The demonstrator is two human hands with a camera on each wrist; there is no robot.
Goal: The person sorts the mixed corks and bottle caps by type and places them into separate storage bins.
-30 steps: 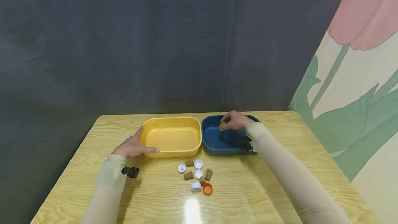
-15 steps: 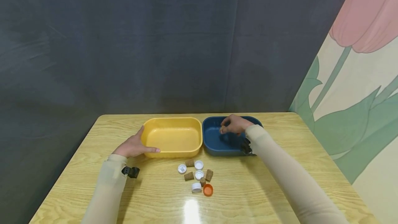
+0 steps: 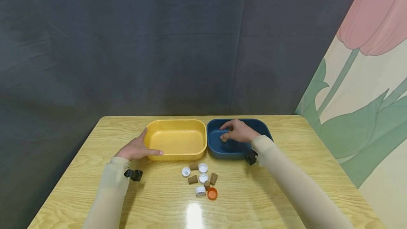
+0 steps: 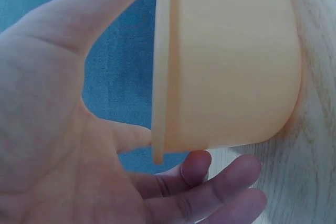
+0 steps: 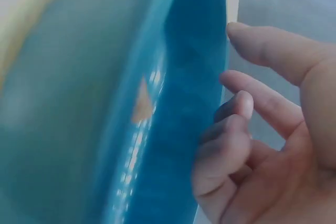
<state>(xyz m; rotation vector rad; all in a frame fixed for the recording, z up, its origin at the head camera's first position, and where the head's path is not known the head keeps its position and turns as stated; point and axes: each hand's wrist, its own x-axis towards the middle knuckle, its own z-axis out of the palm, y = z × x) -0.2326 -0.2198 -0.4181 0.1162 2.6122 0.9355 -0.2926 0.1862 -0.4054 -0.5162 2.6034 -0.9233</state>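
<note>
My left hand [image 3: 133, 149] touches the left front corner of a yellow tray [image 3: 178, 142], thumb stretched along its front and the other fingers at its left side. In the left wrist view those fingers [image 4: 231, 182] lie spread beside the tray wall. Over a dark blue tray [image 3: 235, 154] is my right hand [image 3: 241, 130]. Its thumb and index finger stand apart in the right wrist view, with nothing between them. A cork [image 3: 224, 141] shows just below the fingertips, inside the blue tray; in the right wrist view the cork [image 5: 143, 103] is blurred and clear of the hand.
In front of the trays lie several corks [image 3: 193, 179], several white bottle caps [image 3: 203, 168] and an orange cap [image 3: 212, 193] on the wooden table [image 3: 152, 200]. The trays stand side by side. A dark cloth [image 3: 171, 45] hangs behind the table.
My right hand has lowered slightly leftward within the blue tray; its fingers have parted and let go of the cork. The left hand and yellow tray have kept their place.
</note>
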